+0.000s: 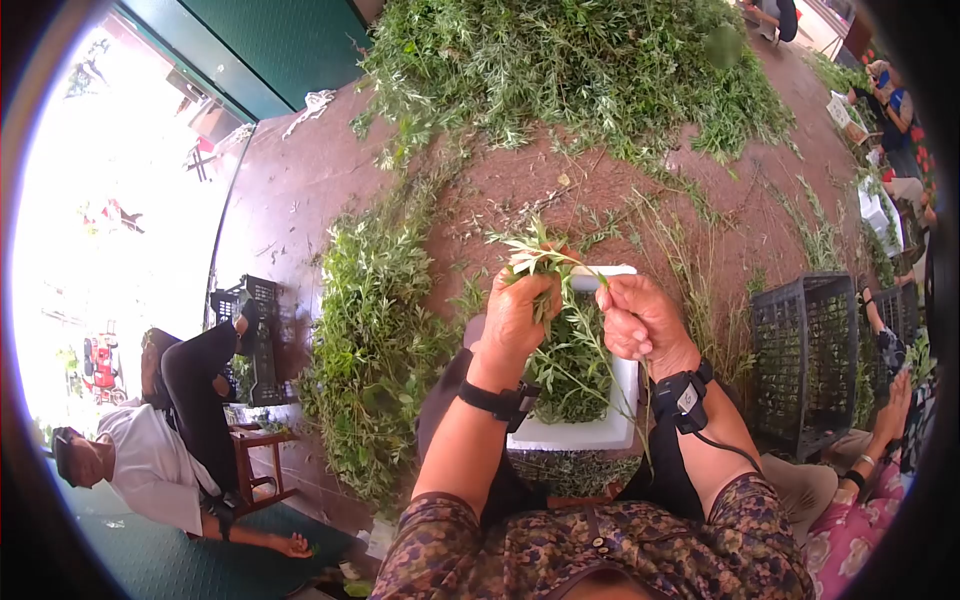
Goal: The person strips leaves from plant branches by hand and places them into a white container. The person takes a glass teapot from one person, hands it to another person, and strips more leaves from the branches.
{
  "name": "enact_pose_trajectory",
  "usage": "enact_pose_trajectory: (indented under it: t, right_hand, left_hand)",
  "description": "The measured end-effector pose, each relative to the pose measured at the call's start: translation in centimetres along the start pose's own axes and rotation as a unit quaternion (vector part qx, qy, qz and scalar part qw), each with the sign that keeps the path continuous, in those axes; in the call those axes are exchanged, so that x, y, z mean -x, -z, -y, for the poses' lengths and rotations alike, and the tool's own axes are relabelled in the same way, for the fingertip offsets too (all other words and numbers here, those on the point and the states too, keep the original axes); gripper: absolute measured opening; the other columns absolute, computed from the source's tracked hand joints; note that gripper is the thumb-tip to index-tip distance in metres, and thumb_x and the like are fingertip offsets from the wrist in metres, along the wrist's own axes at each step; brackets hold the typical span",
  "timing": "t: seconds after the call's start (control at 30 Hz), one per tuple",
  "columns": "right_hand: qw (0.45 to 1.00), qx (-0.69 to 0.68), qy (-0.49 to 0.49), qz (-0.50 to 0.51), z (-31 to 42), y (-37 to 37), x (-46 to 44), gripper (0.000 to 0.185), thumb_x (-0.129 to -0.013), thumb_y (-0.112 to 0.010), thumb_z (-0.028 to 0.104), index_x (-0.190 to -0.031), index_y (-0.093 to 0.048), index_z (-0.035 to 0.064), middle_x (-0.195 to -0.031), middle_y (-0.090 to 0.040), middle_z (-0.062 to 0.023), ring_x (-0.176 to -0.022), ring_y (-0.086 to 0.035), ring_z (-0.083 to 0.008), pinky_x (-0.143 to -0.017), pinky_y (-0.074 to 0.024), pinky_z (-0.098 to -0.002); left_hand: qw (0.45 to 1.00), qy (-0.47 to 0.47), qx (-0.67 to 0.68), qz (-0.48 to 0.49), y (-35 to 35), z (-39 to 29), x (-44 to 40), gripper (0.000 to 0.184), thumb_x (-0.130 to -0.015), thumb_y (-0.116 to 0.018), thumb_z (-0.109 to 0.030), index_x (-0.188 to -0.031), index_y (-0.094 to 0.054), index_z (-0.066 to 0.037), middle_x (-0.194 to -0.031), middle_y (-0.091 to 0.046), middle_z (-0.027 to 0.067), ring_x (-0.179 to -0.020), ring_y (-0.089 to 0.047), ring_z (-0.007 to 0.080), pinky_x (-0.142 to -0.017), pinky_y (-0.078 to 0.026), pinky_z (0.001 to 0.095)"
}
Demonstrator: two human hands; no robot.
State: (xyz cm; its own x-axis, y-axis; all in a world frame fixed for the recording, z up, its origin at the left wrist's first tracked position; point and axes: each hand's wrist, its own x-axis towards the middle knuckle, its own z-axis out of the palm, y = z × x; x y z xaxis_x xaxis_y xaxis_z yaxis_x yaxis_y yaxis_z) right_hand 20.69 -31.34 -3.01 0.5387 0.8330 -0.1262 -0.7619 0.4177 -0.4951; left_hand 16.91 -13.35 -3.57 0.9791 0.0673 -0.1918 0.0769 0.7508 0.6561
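My left hand point(520, 318) is closed around a bunch of green leafy sprigs point(538, 252), whose leaves stick up above the fist. Just to its right, my right hand point(645, 315) has its fingers curled and pinches a long leafy stem point(608, 368) near its upper end. That stem hangs down across the box toward my lap. Below both hands stands a white box point(570, 436) between my knees, with loose greens point(572, 385) inside. Each wrist wears a black strap with a device.
A large heap of cut plants point(570, 70) covers the floor ahead, and a smaller pile point(370, 340) lies at my left. Black crates point(805, 350) stand at the right. One person point(150, 450) sits at the left on a wooden stool point(268, 455); others sit at the right.
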Motion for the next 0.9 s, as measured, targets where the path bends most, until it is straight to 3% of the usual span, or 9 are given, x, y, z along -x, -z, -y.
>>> enact_pose_trajectory:
  t: [0.13, 0.23, 0.33, 0.4, 0.5, 0.67, 0.77, 0.83, 0.9]
  right_hand:
    - [1.000, 0.002, -0.006, -0.008, 0.0, 0.1, -0.2, 0.026, -0.095, -0.045, 0.020, -0.085, -0.055, -0.0017, -0.042, -0.042, 0.0007, -0.027, -0.036, -0.0068, -0.027, -0.0288, -0.0214]
    - [0.999, 0.020, -0.015, -0.040, 0.0, -0.3, -0.1, 0.024, -0.094, -0.048, 0.021, -0.086, -0.056, -0.0007, -0.042, -0.041, 0.0014, -0.028, -0.035, -0.0056, -0.027, -0.0284, -0.0208]
    - [0.993, 0.045, -0.056, -0.099, 0.1, -0.9, 0.0, 0.022, -0.092, -0.053, 0.022, -0.087, -0.057, 0.0008, -0.043, -0.040, 0.0028, -0.029, -0.035, -0.0040, -0.027, -0.0276, -0.0200]
    - [0.998, 0.026, -0.049, -0.030, -0.6, 0.3, 0.0, 0.023, -0.089, -0.057, 0.025, -0.088, -0.059, 0.0027, -0.045, -0.038, 0.0045, -0.033, -0.036, -0.0029, -0.028, -0.0263, -0.0182]
    - [0.996, 0.046, -0.056, -0.055, -0.5, 0.0, 0.1, 0.023, -0.089, -0.057, 0.025, -0.085, -0.059, 0.0025, -0.046, -0.044, 0.0031, -0.032, -0.038, -0.0041, -0.029, -0.0299, -0.0185]
    - [0.998, 0.055, -0.043, -0.005, -0.1, -1.2, 0.3, 0.026, -0.090, -0.056, 0.024, -0.085, -0.056, -0.0011, -0.043, -0.040, 0.0034, -0.029, -0.036, -0.0031, -0.028, -0.0282, -0.0182]
    - [0.994, 0.112, -0.006, -0.001, 0.5, -1.5, 1.5, 0.026, -0.089, -0.058, 0.026, -0.085, -0.058, -0.0004, -0.044, -0.041, 0.0049, -0.031, -0.035, -0.0022, -0.029, -0.0280, -0.0174]
    - [0.999, 0.027, -0.025, -0.003, 1.2, -0.7, 1.3, 0.027, -0.088, -0.059, 0.026, -0.084, -0.059, -0.0008, -0.044, -0.041, 0.0044, -0.032, -0.035, -0.0020, -0.030, -0.0280, -0.0174]
    - [0.996, 0.083, 0.004, -0.030, 1.5, -0.9, 1.2, 0.025, -0.089, -0.058, 0.024, -0.084, -0.061, -0.0008, -0.043, -0.041, 0.0035, -0.032, -0.036, -0.0031, -0.031, -0.0282, -0.0183]
  left_hand:
    - [0.996, -0.040, 0.004, 0.076, 0.1, -0.5, 0.3, 0.032, -0.079, -0.054, -0.003, -0.111, -0.052, 0.000, -0.100, -0.059, 0.0111, -0.057, -0.048, 0.0090, -0.047, -0.037, 0.0227]
    - [0.997, -0.054, -0.014, 0.061, 0.5, -0.1, 0.2, 0.034, -0.081, -0.059, -0.009, -0.113, -0.053, 0.000, -0.094, -0.061, 0.0083, -0.066, -0.052, 0.0096, -0.053, -0.041, 0.0219]
    - [0.982, -0.057, -0.173, -0.045, 0.7, -0.1, 0.6, 0.030, -0.079, -0.065, -0.012, -0.106, -0.057, -0.001, -0.086, -0.060, 0.0041, -0.067, -0.053, 0.0092, -0.053, -0.041, 0.0224]
    - [0.983, -0.061, -0.143, -0.092, 0.0, -0.1, 0.6, 0.012, -0.080, -0.062, -0.005, -0.092, -0.059, -0.004, -0.078, -0.057, 0.0000, -0.063, -0.053, 0.0100, -0.052, -0.040, 0.0239]
    - [0.984, -0.086, -0.102, -0.117, -0.9, 0.1, 0.2, 0.007, -0.077, -0.060, 0.002, -0.076, -0.057, -0.005, -0.066, -0.054, -0.0010, -0.052, -0.047, 0.0067, -0.044, -0.035, 0.0197]
    - [0.972, -0.128, -0.159, -0.119, -0.9, 0.5, -0.1, 0.008, -0.076, -0.057, 0.001, -0.078, -0.056, -0.007, -0.064, -0.050, -0.0032, -0.053, -0.043, 0.0051, -0.048, -0.034, 0.0194]
    - [0.962, -0.152, -0.109, -0.200, 2.3, 0.2, -1.5, 0.010, -0.077, -0.056, 0.001, -0.077, -0.055, -0.008, -0.064, -0.048, -0.0027, -0.050, -0.042, 0.0054, -0.043, -0.033, 0.0193]
    - [0.958, -0.150, -0.139, -0.199, 0.4, -0.6, -0.7, 0.012, -0.076, -0.054, 0.003, -0.077, -0.055, -0.009, -0.064, -0.050, -0.0007, -0.050, -0.042, 0.0063, -0.042, -0.032, 0.0194]
    - [0.982, -0.116, -0.100, -0.115, 0.5, -0.2, -0.9, 0.015, -0.076, -0.051, 0.003, -0.082, -0.057, -0.009, -0.068, -0.054, 0.0023, -0.049, -0.041, 0.0075, -0.043, -0.033, 0.0197]
